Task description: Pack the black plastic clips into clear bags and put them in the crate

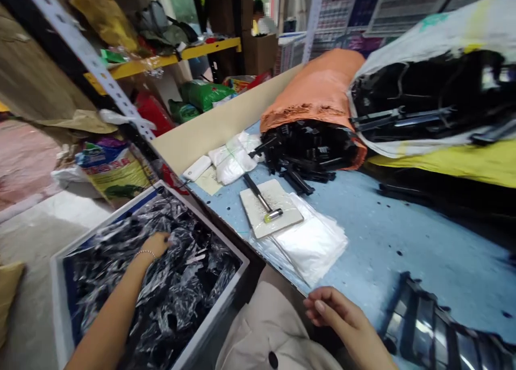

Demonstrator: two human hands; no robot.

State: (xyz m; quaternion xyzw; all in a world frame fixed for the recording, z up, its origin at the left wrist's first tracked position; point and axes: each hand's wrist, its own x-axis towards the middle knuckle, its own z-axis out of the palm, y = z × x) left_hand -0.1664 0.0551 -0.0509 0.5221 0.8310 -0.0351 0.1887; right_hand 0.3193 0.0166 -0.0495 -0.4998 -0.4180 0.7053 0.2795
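Note:
My left hand (156, 245), with a beaded bracelet at the wrist, reaches into a bin (60, 305) on my left. It rests on black parts in clear plastic wrapping (173, 284); its fingertips are hidden. Over the front edge of the blue table (363, 236) hovers my right hand (336, 313), fingers loosely curled and nothing visible in them. Ahead of it lies a stack of clear plastic bags (318, 241). A small hammer (262, 201) rests on a pale board (262, 227) beside the bags. Black parts in a row (439, 327) lie to the right of my right hand.
An orange sack (318, 85) spills black parts (298, 179) onto the table. Beside it lies a white sack (435, 31) of black parts. A white packet (234, 158) sits near the board. Shelves (173, 58) stand behind; a person (264, 23) is in the background.

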